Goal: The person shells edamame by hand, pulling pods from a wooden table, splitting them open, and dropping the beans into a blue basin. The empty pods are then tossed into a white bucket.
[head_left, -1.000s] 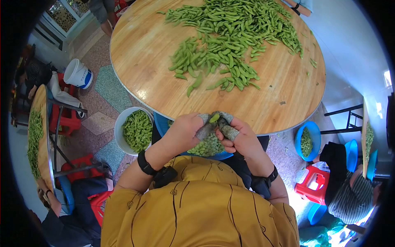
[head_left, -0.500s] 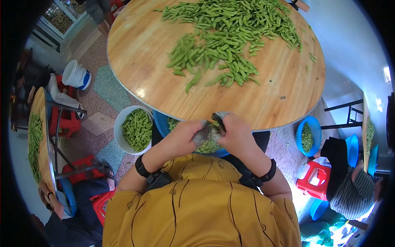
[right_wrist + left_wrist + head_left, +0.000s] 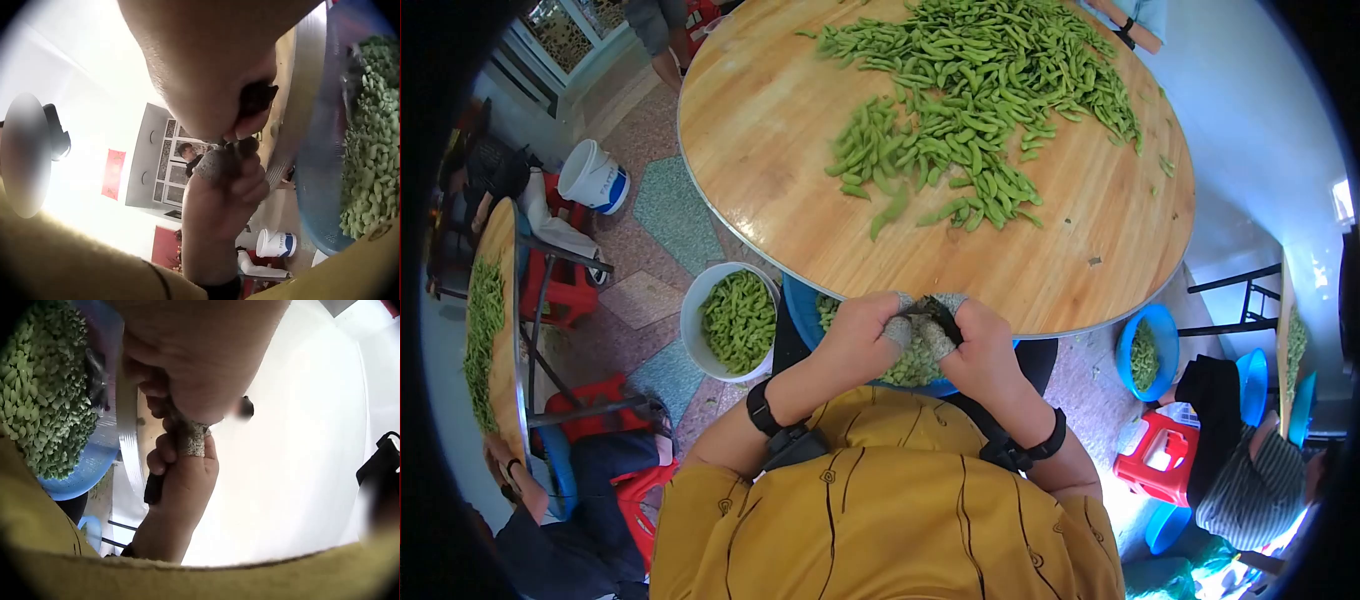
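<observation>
My left hand [image 3: 862, 338] and right hand [image 3: 980, 345] meet fingertip to fingertip just off the near table edge. Grey wraps [image 3: 195, 440] cover the thumbs and some fingertips. The left fingers pinch a small green bean pod, now mostly hidden between the hands. Curled right fingers grip a dark, handle-like object [image 3: 256, 98], its kind cannot be told; its black end [image 3: 153, 487] sticks out below the fist. Beneath both hands, a blue basin [image 3: 804, 310] holds shelled green beans [image 3: 375, 162].
A large heap of green pods [image 3: 1000, 80] covers the far part of the round wooden table [image 3: 770, 180]. To the left stands a white bucket of pods [image 3: 738, 320], with another white bucket [image 3: 595, 178] farther off. At right are a blue basin [image 3: 1148, 350] and red stool [image 3: 1158, 455].
A green pod showed between the thumbs a second ago; the fingers now cover it. The right hand has turned so its back faces up, and the fingertips are closer together.
</observation>
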A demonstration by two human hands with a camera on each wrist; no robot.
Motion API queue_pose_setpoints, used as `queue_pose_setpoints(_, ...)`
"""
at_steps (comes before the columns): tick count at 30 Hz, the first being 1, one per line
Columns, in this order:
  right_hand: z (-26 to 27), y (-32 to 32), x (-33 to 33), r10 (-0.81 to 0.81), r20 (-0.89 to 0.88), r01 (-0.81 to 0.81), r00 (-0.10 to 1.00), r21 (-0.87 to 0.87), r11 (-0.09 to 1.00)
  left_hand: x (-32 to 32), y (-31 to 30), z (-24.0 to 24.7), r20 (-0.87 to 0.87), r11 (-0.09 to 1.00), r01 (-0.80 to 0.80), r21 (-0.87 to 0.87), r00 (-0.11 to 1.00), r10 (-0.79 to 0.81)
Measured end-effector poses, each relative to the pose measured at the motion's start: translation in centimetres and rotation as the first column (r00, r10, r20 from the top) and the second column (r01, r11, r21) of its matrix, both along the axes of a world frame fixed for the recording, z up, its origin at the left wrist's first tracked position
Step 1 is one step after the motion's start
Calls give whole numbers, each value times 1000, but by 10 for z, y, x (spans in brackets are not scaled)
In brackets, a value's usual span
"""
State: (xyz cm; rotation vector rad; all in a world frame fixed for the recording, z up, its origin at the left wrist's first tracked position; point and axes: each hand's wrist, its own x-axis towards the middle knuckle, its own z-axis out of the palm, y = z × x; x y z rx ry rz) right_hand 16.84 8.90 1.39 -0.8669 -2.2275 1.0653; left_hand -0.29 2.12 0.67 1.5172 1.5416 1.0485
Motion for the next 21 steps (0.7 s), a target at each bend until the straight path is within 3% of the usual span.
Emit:
queue_pose_setpoints(3,4,1,2,-15,33,11,999,114,993,2,4,0,-7,999,32,44,999,-32)
queue_pose_setpoints(5,2,4,6,-131,-6,131,991,5,991,5,5,8,-46,997,28,67,999,-25)
queue_pose_setpoints(7,0,7,12,-122,-6,122,992,-17,992,4,4,13,-84,996,23,89,996,-16)
queue_pose_setpoints(9,-1,11,14,-111,-6,111,994,-38,993,-2,3,14,-127,986,146,76,983,-136)
queue_pose_setpoints(12,6,17,11,-17,36,22,999,-153,988,-6,2,11,-70,995,100,23,993,-98)
queue_pose_setpoints(14,16,30,0,-45,85,42,995,39,998,-9,-1,9,-18,998,65,4,998,-65)
queue_pose_setpoints(15,16,38,-8,-43,86,40,995,37,999,-10,-4,8,31,999,36,-22,999,-35)
queue_pose_setpoints(17,14,56,-28,-145,127,110,981,254,961,-13,-7,11,88,998,42,-44,995,-38)
queue_pose_setpoints(18,9,65,-36,-144,123,110,982,254,961,-15,-8,13,145,997,49,-63,989,-39)
queue_pose_setpoints(20,-6,80,-51,-211,192,112,959,429,896,-19,-11,14,182,996,64,-67,982,-51)
queue_pose_setpoints(21,-9,84,-54,-199,335,51,921,403,914,-21,-12,15,224,994,80,-70,973,-63)
